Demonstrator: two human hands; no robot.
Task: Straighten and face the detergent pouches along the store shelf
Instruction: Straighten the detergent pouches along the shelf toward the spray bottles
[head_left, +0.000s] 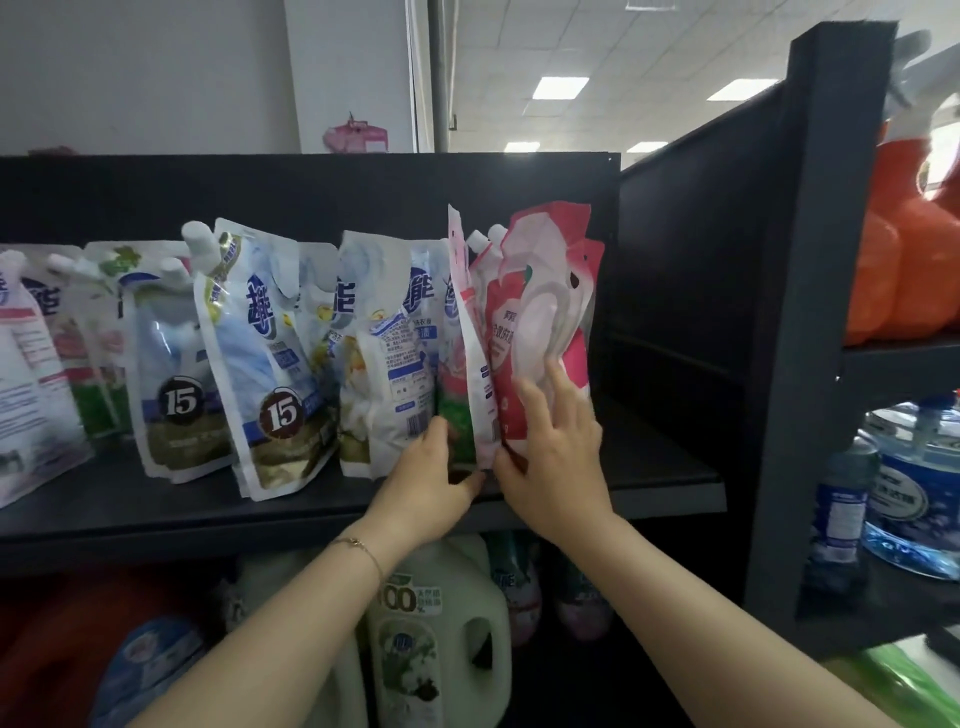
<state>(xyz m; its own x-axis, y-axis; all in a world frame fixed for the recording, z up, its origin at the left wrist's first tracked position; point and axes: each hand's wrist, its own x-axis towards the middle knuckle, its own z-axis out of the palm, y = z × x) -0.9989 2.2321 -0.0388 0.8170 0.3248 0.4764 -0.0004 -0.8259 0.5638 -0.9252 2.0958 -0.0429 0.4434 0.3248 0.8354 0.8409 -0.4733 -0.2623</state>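
Note:
A row of detergent pouches stands on the black shelf (156, 514). Blue-and-white pouches marked "15" (270, 364) lean at odd angles in the middle, and a white pouch (387, 353) shows its back. At the row's right end stand red and pink pouches (550, 312), with a thin pink pouch (475, 364) edge-on beside them. My left hand (428, 475) holds the bottom of the thin pink pouch, thumb under it. My right hand (553, 447) presses its spread fingers flat against the red pouches from the right.
To the right of the red pouches the shelf runs bare to a black side panel (691, 291). Orange bottles (914, 260) and a blue tub (914, 493) stand on the neighbouring rack. Large jugs (441, 634) fill the shelf below.

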